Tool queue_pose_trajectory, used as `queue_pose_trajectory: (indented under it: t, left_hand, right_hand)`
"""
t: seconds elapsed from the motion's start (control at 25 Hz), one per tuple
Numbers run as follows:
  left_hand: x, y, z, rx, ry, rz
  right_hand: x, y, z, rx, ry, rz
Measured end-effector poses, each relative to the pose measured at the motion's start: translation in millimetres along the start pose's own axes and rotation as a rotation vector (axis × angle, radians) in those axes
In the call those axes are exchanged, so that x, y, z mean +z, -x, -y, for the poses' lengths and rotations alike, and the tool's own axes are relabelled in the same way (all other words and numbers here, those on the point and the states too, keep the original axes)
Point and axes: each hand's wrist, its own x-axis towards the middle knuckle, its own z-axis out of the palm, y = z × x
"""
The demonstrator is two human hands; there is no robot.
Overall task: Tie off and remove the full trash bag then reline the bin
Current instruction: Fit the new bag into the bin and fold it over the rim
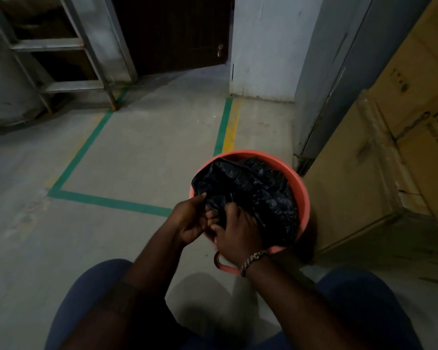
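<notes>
My left hand (190, 219) & right hand (236, 232) both pinch the near edge of the black bag (250, 190) in the bin (302, 190) (looks slack); I'd gather the whole mouth tight b4 knotting.

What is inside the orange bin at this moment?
A crumpled black trash bag fills the orange bin. The left hand and right hand both pinch its near edge. The plastic covers whatever lies in the bag and the bin's bottom, so those cannot be seen.

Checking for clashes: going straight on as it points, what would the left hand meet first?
The left hand would likely meet the black bag it grips, then the right hand; depth unclear.
</notes>
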Motion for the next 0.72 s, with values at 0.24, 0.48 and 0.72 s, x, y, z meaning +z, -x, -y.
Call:
queue_pose_trajectory:
  t: [0.24,0.48,0.72]
  left_hand:
    - [-25,-6,-5,0.137,-0.077,-0.123]
    - [-52,-27,4,0.314,-0.35,-0.603]
    - [-64,-45,11,0.119,-0.123,-0.583]
  right_hand:
    - [6,-5,-32,0.054,0.003,-0.118]
    - [19,22,-32,-0.371,0.153,-0.051]
    - [32,40,-28,-0.383,0.226,0.041]
